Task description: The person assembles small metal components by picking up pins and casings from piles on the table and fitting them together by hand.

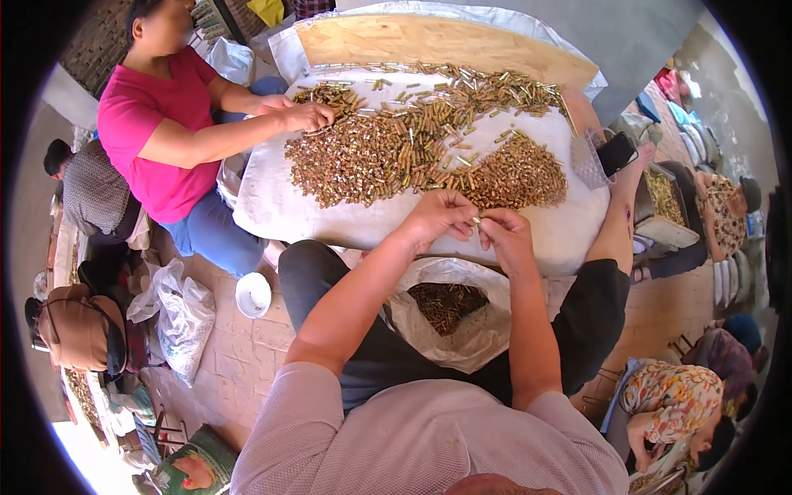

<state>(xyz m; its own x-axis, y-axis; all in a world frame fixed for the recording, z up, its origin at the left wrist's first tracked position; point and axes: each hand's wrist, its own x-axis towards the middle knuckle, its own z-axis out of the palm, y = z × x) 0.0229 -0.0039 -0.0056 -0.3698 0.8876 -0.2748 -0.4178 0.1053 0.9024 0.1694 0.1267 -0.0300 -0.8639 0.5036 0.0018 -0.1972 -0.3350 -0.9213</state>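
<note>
My left hand (pixel 441 218) and my right hand (pixel 506 234) meet above the table's near edge, fingertips closed in a pinch. Between them is a small brass-coloured cylindrical piece (pixel 477 220), mostly covered by the fingers. Just beyond my hands lies a heap of short copper-coloured pieces (pixel 521 172). A larger heap of small shiny pieces (pixel 351 161) lies to the left, and longer gold-coloured cylinders (pixel 429 132) spread between and behind the heaps. Below my hands, a white sack (pixel 493 307) stands open between my legs, holding thin brownish metal pieces (pixel 445 307).
A pale cloth (pixel 272 198) covers the table, with a wooden board (pixel 445 41) along its far side. A co-worker in a pink shirt (pixel 153 115) handles pieces at the left. A white bowl (pixel 253 295) and a filled plastic bag (pixel 183 322) stand on the floor. Others work around.
</note>
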